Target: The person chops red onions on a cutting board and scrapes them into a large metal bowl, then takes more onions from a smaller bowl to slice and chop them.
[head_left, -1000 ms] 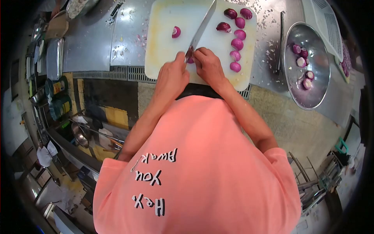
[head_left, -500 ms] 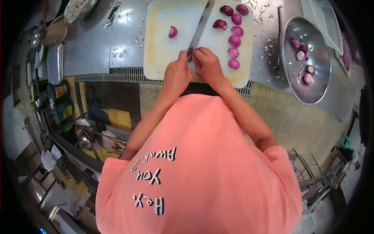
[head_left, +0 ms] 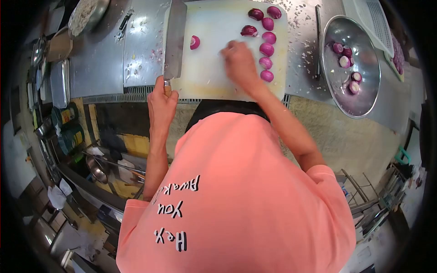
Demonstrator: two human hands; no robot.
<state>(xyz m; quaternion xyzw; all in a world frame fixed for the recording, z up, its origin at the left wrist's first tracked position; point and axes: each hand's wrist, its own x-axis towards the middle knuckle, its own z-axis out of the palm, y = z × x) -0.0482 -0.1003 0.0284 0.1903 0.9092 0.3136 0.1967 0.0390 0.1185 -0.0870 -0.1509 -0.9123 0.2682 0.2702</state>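
Along the left edge of the board [head_left: 209, 86], the knife [head_left: 174, 43] is gripped by its handle in the left hand [head_left: 162, 107]. The right hand [head_left: 240, 63], apart and blurred, is seen over the board; its grip cannot be told. Between knife and right hand, one onion piece [head_left: 195, 42] is seen; whole-looking onions [head_left: 266, 49] are lined up at right.

Pink tee [head_left: 255, 191], short slvs [head_left: 133, 218], wht ltrs [head_left: 171, 209] w/ blk shadow.

Shiny steel counter [head_left: 102, 54], slotted edge grating [head_left: 136, 94], tan surface [head_left: 327, 125] below
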